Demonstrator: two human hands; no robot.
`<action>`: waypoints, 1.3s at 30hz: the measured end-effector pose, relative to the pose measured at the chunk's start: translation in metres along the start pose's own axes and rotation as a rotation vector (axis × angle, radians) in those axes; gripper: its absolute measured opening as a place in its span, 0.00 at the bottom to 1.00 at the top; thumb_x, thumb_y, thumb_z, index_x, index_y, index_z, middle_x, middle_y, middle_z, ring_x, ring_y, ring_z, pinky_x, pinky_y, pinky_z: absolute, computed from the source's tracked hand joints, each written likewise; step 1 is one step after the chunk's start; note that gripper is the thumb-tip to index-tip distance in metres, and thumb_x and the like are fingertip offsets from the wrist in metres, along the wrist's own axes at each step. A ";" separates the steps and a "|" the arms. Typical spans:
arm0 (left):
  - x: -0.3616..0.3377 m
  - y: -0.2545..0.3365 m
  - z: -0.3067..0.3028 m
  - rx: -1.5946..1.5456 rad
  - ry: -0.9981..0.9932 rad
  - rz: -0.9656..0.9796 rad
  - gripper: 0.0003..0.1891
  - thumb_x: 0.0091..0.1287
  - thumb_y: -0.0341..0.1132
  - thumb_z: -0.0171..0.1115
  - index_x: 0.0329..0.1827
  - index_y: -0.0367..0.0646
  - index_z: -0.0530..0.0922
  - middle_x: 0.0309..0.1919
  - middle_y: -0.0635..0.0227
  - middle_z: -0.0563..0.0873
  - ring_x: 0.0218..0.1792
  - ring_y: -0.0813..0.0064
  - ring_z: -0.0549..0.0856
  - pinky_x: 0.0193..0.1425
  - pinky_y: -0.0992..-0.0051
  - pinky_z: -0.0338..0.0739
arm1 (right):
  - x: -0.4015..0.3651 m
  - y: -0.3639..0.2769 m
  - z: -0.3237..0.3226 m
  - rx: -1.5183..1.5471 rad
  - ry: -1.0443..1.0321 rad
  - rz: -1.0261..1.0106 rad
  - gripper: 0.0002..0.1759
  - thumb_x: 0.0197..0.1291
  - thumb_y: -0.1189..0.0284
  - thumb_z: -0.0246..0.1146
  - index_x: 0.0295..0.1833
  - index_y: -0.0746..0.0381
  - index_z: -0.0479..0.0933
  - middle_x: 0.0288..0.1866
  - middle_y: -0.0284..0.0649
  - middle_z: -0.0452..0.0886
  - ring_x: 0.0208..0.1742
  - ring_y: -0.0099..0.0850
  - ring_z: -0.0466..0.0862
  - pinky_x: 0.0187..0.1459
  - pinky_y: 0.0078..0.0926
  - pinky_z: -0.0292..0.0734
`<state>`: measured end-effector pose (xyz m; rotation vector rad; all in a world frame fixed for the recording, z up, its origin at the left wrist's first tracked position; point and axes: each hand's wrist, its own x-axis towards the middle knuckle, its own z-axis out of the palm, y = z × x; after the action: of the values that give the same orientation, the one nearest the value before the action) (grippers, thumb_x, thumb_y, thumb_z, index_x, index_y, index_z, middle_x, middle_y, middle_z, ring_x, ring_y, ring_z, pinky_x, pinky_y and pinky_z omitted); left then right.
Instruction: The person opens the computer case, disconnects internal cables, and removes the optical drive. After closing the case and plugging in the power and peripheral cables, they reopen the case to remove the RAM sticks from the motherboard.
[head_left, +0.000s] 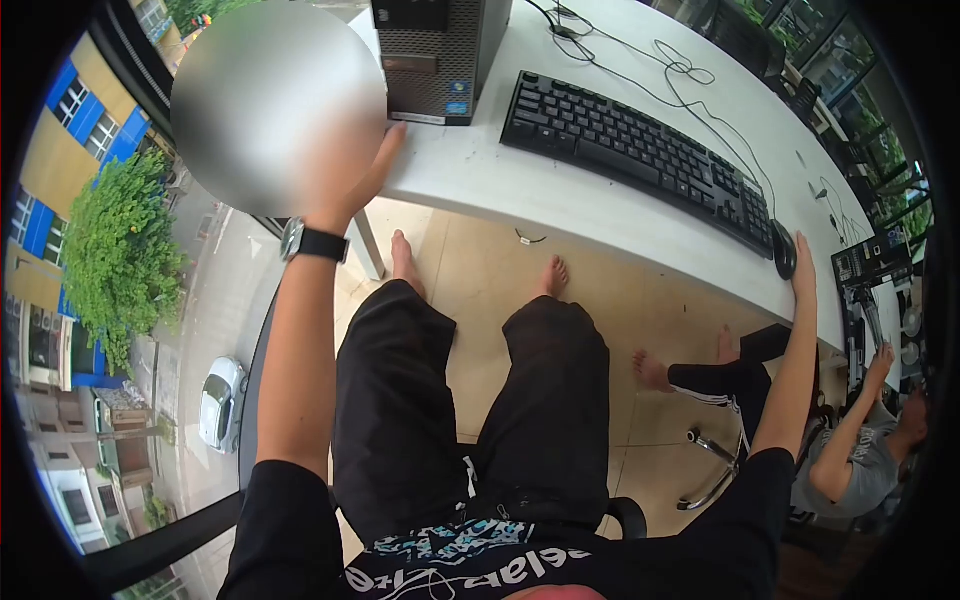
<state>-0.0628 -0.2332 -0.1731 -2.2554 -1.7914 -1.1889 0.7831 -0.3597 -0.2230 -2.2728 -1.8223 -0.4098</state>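
Note:
My left hand [350, 165] is at the desk's left end, beside the black computer tower [430, 80]. Its thumb shows near the desk edge, while a round grey blur hides its other fingers and whatever they may hold. A watch with a black strap [322, 246] is on that wrist. At the right, my right hand [803, 270] lies by the desk edge against the side of the black mouse [783, 250], its fingers stretched out. The black keyboard [640, 150] lies between the two hands, on the white desk [560, 215].
Thin black cables [680, 70] run behind the keyboard. Another person [850, 455] sits at the right, with bare feet [652, 370] under the desk near a chair's metal base [712, 470]. A window on the left shows a tree [120, 250] and a parked car [222, 405].

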 end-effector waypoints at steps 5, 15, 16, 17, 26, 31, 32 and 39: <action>-0.001 -0.004 0.003 -0.040 0.079 0.029 0.21 0.69 0.48 0.64 0.62 0.51 0.83 0.49 0.65 0.91 0.47 0.60 0.89 0.51 0.64 0.83 | -0.012 -0.071 -0.039 0.302 0.198 0.439 0.30 0.76 0.53 0.57 0.67 0.68 0.78 0.65 0.55 0.82 0.69 0.48 0.80 0.69 0.37 0.70; -0.258 -0.095 0.025 0.154 -0.217 -0.223 0.33 0.67 0.51 0.67 0.71 0.42 0.75 0.67 0.48 0.81 0.69 0.46 0.79 0.72 0.57 0.73 | -0.218 -0.269 0.017 0.783 0.690 0.119 0.15 0.76 0.69 0.56 0.44 0.71 0.80 0.43 0.44 0.84 0.47 0.38 0.84 0.52 0.32 0.78; -0.299 -0.116 0.034 0.443 -0.449 -0.317 0.37 0.66 0.57 0.66 0.72 0.41 0.75 0.66 0.48 0.82 0.67 0.46 0.80 0.71 0.57 0.74 | -0.244 -0.306 0.043 0.786 0.494 0.095 0.13 0.74 0.70 0.60 0.46 0.70 0.81 0.44 0.45 0.84 0.49 0.39 0.84 0.53 0.35 0.77; -0.312 -0.127 0.027 0.451 -0.469 -0.327 0.37 0.66 0.57 0.66 0.72 0.41 0.75 0.66 0.48 0.82 0.67 0.46 0.80 0.71 0.57 0.74 | -0.256 -0.342 0.047 0.579 0.292 -0.009 0.12 0.73 0.69 0.63 0.47 0.69 0.81 0.47 0.47 0.84 0.50 0.42 0.84 0.56 0.38 0.77; -0.372 -0.171 0.001 0.045 -0.665 -0.896 0.51 0.69 0.77 0.45 0.68 0.31 0.79 0.60 0.34 0.84 0.65 0.41 0.82 0.72 0.60 0.72 | -0.264 -0.416 0.084 0.436 -0.464 0.165 0.32 0.71 0.48 0.62 0.68 0.61 0.78 0.75 0.47 0.74 0.75 0.50 0.71 0.75 0.44 0.67; -0.356 -0.142 -0.032 -0.515 -0.789 -1.297 0.57 0.69 0.81 0.37 0.81 0.35 0.64 0.75 0.45 0.73 0.75 0.55 0.74 0.81 0.67 0.61 | -0.261 -0.418 0.088 0.463 -0.477 0.154 0.29 0.71 0.51 0.62 0.65 0.64 0.80 0.72 0.49 0.76 0.73 0.50 0.74 0.74 0.43 0.69; -0.356 -0.139 -0.035 -0.605 -0.798 -1.368 0.56 0.70 0.81 0.37 0.83 0.37 0.62 0.78 0.50 0.70 0.76 0.59 0.73 0.80 0.68 0.62 | -0.263 -0.420 0.086 0.479 -0.458 0.166 0.28 0.72 0.53 0.63 0.63 0.66 0.81 0.70 0.52 0.77 0.72 0.51 0.75 0.73 0.42 0.69; -0.377 -0.166 -0.022 -0.748 -0.847 -1.350 0.57 0.69 0.82 0.37 0.83 0.37 0.62 0.79 0.51 0.69 0.77 0.61 0.72 0.80 0.69 0.63 | -0.266 -0.417 0.094 0.455 -0.450 0.156 0.29 0.70 0.51 0.63 0.65 0.63 0.80 0.72 0.48 0.75 0.72 0.51 0.74 0.72 0.44 0.70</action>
<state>-0.2327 -0.4968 -0.4409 -1.6502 -4.1661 -1.0547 0.3313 -0.4818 -0.4081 -2.2613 -1.6675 0.5316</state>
